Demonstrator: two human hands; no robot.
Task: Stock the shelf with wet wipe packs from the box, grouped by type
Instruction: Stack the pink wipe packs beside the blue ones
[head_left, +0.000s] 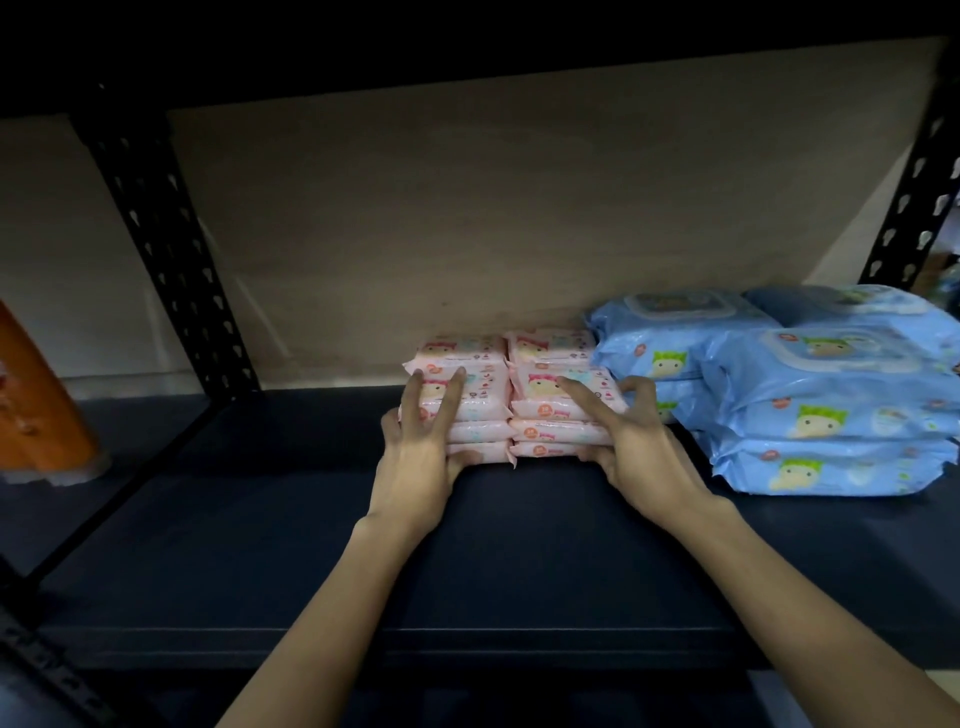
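Note:
Small pink wet wipe packs stand in stacks on the dark shelf (311, 519), two stacks in front and more behind. My left hand (423, 452) holds the front left pink stack (478, 410), fingers spread over its top and thumb under its front. My right hand (623, 441) holds the front right pink stack (550, 400) the same way, index finger lying across the top pack. To the right, large blue wet wipe packs (831, 415) lie piled in stacks against the pink ones. The box is out of view.
A beige back panel (467, 208) closes the shelf behind. Black perforated uprights stand at the left (166, 249) and right (909, 197). An orange object (36, 395) sits beyond the left upright. The shelf's front edge (467, 644) runs below my forearms.

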